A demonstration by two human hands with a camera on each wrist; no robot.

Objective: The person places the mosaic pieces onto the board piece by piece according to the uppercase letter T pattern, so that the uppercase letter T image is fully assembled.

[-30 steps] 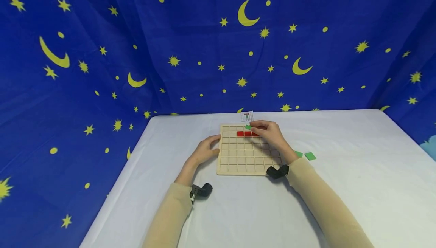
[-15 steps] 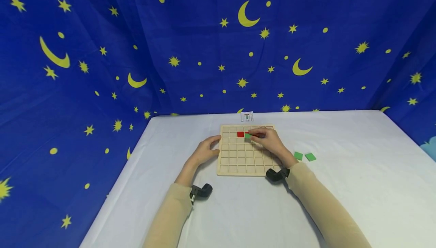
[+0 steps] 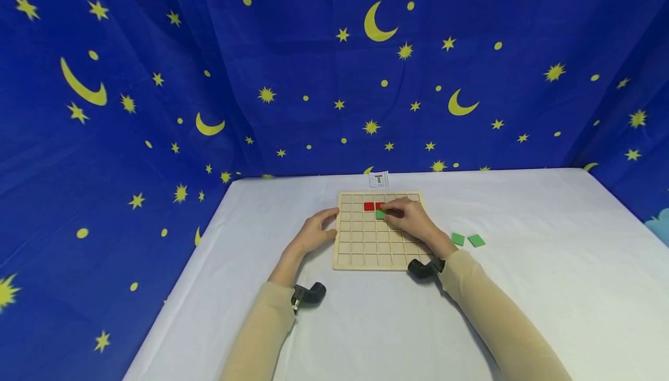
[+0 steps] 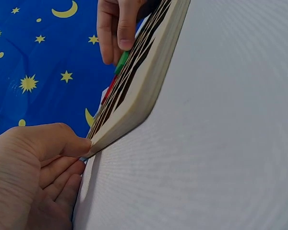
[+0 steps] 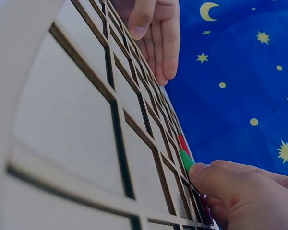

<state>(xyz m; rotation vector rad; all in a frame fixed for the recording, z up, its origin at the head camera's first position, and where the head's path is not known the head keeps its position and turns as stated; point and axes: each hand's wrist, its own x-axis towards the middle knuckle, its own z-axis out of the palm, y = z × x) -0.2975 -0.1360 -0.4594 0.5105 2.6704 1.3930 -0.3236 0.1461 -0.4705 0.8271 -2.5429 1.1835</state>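
A wooden grid board (image 3: 363, 247) lies on the table, with red tiles (image 3: 369, 206) in its second row from the back. My right hand (image 3: 413, 218) pinches a green tile (image 3: 380, 215) at the cell just in front of the middle red one; in the right wrist view the green tile (image 5: 186, 160) is tilted under the thumb. The fingers partly cover the red tiles on the right. At the board's left edge, my left hand (image 3: 312, 233) grips the rim between thumb and fingers, as the left wrist view shows the hand (image 4: 43, 163) at the board's edge.
Two loose green tiles (image 3: 457, 239) lie on the white table (image 3: 522, 218) to the right of the board. Behind the board is a small printed card (image 3: 378, 179) with a grid pattern. A blue curtain with stars and moons (image 3: 313, 50) hangs behind the table.
My right hand has moved the green tile from the board's back row toward me, past the red row, and lowered it. The left hand has stayed in place.
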